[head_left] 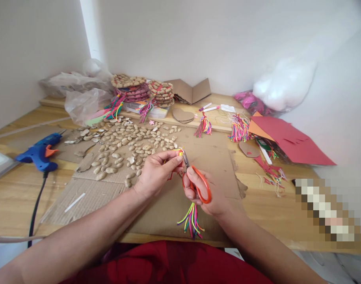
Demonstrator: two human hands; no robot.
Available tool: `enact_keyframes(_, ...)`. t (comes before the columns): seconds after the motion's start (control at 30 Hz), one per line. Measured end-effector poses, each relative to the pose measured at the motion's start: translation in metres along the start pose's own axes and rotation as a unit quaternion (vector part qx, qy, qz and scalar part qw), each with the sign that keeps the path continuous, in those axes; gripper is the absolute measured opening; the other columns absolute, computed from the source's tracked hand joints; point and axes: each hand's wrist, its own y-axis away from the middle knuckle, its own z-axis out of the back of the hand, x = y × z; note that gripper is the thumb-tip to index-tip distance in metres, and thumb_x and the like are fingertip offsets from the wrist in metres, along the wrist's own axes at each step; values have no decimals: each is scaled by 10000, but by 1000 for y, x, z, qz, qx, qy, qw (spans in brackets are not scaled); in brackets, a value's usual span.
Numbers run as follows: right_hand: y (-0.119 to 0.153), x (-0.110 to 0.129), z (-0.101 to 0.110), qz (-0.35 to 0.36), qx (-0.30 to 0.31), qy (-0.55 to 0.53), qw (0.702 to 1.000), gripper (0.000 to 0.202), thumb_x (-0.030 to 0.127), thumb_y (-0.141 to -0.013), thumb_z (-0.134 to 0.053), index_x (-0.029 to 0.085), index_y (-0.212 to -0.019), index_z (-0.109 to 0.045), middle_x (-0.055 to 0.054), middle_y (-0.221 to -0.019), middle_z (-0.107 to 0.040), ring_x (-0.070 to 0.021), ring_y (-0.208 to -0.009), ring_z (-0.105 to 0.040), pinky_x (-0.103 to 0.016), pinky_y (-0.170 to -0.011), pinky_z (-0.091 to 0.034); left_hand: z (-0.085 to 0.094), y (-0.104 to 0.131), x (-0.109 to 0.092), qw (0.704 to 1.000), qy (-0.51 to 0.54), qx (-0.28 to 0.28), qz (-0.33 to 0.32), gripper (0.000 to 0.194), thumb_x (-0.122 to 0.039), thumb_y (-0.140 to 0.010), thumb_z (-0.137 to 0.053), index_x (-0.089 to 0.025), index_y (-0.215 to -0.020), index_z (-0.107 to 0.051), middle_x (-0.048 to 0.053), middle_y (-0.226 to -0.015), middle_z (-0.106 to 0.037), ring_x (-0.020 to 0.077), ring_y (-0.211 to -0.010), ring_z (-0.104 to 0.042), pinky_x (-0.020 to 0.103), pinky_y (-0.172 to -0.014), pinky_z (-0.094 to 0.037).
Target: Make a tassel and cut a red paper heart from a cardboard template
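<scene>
The left hand (157,169) is pinching a multicoloured thread bundle (191,219) — right hand (204,195) fingers gripping orange-handled scissors (196,181), blades at the left fingertips (178,157).

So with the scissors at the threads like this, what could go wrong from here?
1. The scissors in the right hand have their blades right beside the left hand fingertips pinching the thread bundle; a nick seems possible.
2. The bundle's loose tail hangs under the right hand, so strands may snag or cut unevenly.
3. The glue gun lies near the left forearm; if hot, a sweep could touch it.
</scene>
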Motion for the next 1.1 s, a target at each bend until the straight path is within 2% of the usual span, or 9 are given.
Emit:
enact_keyframes(0.2,1,7,6,-41,88,-62,993,547,701,-895,-529,190,-700,-508,72,-469,-436,-47,-358,-258,-180,-331,-167,0,-1,3,1000,17,-7,12,272,-323,-685,-896,-167,-886,-800,40,-867,-762,110,-707,-686,230,-739,-591)
enact_keyframes(0.43,-1,1,8,-31,52,-26,998,527,689,-881,-580,188,-728,-526,71,-482,-460,-43,-362,-280,-158,-322,-174,0,0,4,999,42,3,27,280,-339,-692,-893,-155,-878,-791,34,-824,-737,113,-702,-670,240,-713,-600)
enact_keyframes(0.67,1,4,8,-45,84,-54,994,535,688,-890,-555,183,-714,-526,65,-485,-464,-43,-360,-268,-168,-326,-164,1,-1,-1,998,52,0,39,287,-343,-685,-901,-151,-866,-788,29,-814,-732,105,-692,-665,220,-701,-598)
enact_keyframes(1.1,3,9,6,-59,87,-61,993,563,727,-872,-540,190,-707,-520,66,-458,-467,-44,-349,-253,-177,-330,-157,3,-1,4,998,53,-1,42,302,-345,-690,-899,-150,-895,-795,51,-851,-756,124,-728,-693,237,-727,-603)
